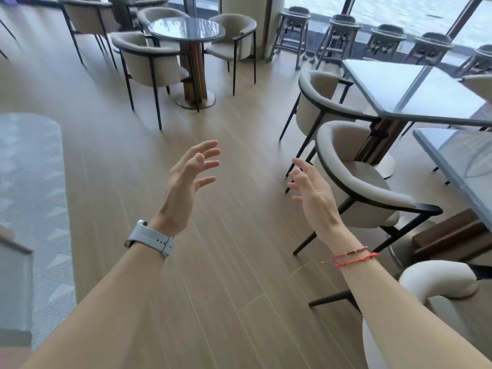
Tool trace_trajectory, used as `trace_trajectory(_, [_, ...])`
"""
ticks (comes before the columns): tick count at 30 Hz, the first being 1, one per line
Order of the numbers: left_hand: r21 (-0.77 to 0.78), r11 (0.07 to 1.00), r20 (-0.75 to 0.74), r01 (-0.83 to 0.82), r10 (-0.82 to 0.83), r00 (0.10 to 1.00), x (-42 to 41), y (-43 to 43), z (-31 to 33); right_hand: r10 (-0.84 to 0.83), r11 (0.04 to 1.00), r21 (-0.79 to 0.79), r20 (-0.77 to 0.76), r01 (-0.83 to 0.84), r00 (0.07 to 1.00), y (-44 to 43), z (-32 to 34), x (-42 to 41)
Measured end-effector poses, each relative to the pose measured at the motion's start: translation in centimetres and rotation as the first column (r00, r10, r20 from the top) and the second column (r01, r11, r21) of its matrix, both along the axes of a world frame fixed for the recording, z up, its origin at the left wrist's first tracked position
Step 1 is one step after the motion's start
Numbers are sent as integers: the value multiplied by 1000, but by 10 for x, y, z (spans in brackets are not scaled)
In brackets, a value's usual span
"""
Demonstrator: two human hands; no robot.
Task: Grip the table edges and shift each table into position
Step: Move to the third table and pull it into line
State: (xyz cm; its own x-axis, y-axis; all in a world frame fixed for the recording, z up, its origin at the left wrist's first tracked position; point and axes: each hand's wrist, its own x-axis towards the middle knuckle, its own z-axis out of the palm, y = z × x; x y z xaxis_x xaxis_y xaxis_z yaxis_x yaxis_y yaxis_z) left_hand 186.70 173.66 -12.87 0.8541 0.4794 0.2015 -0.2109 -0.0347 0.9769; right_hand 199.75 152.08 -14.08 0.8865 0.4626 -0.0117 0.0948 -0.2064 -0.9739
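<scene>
the round table (186, 29) stands upright at the far middle of the room, a glossy grey top on a wood-clad column with a flat round metal foot, and chairs (151, 62) are drawn close around it. at the right, the rectangular table (415, 89) has a pale grey, shiny top with dark bars mirrored across it; it rests on a wood-clad pedestal with a round foot. nearer, cut by the right edge, the second rectangular table (458, 166) shows a grey top over a wooden base. its far edge lies just beside the other's near edge; whether they touch cannot be told.
</scene>
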Motion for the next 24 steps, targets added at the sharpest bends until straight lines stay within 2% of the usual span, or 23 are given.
trace_trajectory(8, [-15,1000,-39,0,-1,999,80,48,-20,12,1000,5,-39,-12,999,55,-19,77])
trace_trajectory(16, [-13,999,-63,-47,46,997,209,106,-18,46,998,50,-94,-41,995,123,-21,208])
trace_trajectory(24, [-33,995,-40,-99,98,994,313,176,-8,117,993,12,-84,-117,990,198,-13,320])
